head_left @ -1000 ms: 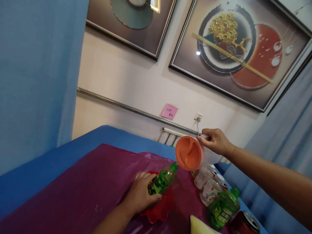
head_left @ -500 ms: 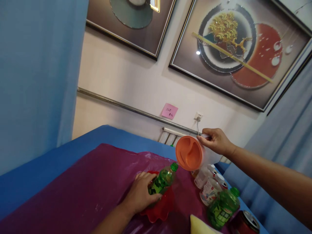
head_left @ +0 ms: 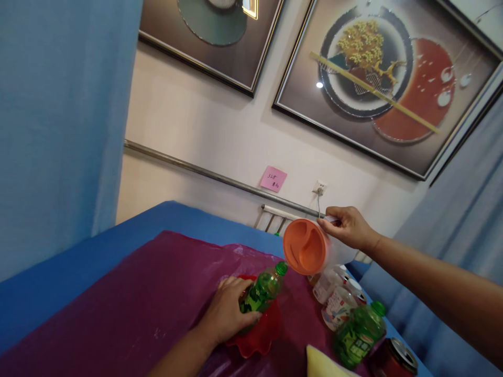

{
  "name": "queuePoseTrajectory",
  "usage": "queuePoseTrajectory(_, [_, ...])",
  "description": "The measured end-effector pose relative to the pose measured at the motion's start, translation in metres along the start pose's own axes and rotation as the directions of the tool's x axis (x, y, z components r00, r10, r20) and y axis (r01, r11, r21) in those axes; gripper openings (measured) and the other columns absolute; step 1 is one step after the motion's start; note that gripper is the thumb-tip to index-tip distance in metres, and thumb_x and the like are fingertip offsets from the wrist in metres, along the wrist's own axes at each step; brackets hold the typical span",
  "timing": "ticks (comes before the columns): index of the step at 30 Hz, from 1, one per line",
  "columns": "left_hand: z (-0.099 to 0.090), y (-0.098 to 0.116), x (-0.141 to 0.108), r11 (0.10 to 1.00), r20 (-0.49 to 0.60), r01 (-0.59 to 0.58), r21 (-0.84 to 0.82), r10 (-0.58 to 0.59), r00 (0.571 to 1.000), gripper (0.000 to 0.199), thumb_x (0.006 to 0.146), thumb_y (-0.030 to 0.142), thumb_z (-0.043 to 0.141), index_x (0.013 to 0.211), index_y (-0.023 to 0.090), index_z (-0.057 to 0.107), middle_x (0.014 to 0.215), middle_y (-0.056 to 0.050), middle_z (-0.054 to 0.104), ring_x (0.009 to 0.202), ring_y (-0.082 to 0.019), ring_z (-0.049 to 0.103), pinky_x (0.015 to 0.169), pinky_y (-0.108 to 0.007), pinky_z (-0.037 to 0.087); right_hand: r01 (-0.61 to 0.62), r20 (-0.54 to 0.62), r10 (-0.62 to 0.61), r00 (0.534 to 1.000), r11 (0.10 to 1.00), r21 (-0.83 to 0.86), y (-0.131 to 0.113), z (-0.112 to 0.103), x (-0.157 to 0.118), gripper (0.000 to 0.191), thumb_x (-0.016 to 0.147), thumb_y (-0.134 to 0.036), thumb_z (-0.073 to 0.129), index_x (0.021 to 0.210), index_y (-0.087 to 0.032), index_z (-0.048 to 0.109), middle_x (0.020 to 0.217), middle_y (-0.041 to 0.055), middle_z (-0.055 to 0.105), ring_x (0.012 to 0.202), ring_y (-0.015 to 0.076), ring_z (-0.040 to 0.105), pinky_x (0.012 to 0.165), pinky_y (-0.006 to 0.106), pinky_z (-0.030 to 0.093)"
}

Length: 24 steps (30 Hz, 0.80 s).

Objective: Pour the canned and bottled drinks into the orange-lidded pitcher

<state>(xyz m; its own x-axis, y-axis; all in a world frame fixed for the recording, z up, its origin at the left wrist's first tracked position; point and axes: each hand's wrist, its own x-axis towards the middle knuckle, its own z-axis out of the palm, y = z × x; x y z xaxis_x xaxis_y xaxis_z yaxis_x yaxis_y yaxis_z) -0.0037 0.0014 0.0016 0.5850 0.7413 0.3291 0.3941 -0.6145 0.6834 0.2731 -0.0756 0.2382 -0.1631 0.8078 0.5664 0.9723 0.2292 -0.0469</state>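
My left hand is wrapped round a green-capped plastic bottle with a green label. The bottle leans to the right over a red dish with a scalloped edge; whether it touches the dish is hidden. Up to the right, my right hand grips the handle of a pitcher with a whitish body and an orange lid. The pitcher is tipped on its side, lid toward the left, above and beyond the bottle. Nothing is seen pouring from it.
Along the right edge stand clear containers, another green bottle and a dark red can. A pale yellow object lies at the front. Purple sheeting covers the blue surface. A metal rail runs along the wall.
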Motion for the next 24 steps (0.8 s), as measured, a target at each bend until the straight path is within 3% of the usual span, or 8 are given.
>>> queuePoseTrajectory(24, [0.0012,-0.0014,-0.0007,1.0,-0.006,-0.017,-0.01,0.017,1.0,0.056,0.06,0.034,0.086,0.113,0.024,0.07,0.103,-0.004,0.072,0.099,-0.027,0.059,0.093,-0.039,0.04,0.009,0.015,-0.009,1.0,1.0,-0.002,-0.0014,-0.0003,0.0017,0.047,0.087,-0.052,0.056,0.057,-0.023,0.034,0.051,-0.0059,0.032,0.05,0.0093,0.029,0.048,0.026,0.022])
